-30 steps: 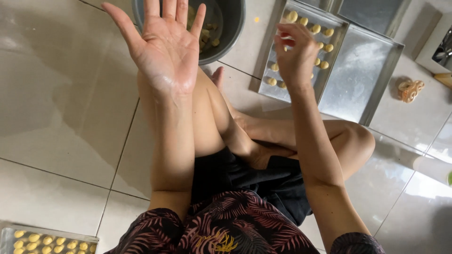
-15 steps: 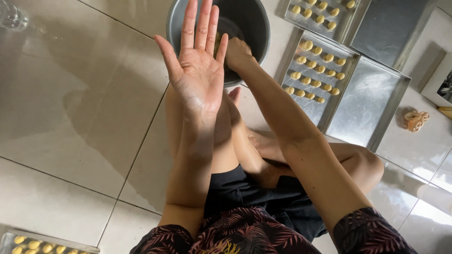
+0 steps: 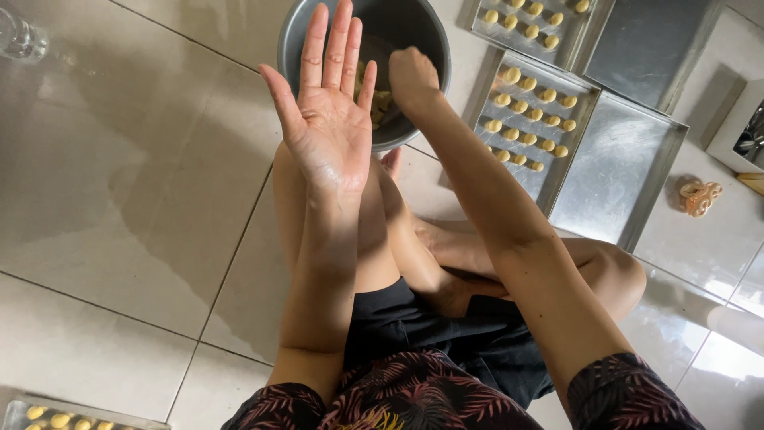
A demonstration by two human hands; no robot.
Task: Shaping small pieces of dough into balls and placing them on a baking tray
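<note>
Right hand dipped, fingers curled, into bowl; left hand spread empty.

At the top centre of the frame a bowl stands on the floor, with dough inside it. The right hand reaches into the bowl; the left hand is raised just left of it, in front of the rim. Right of the bowl lie trays side by side, two carrying rows of dough balls. Another tray sits at the lower left corner.
</note>
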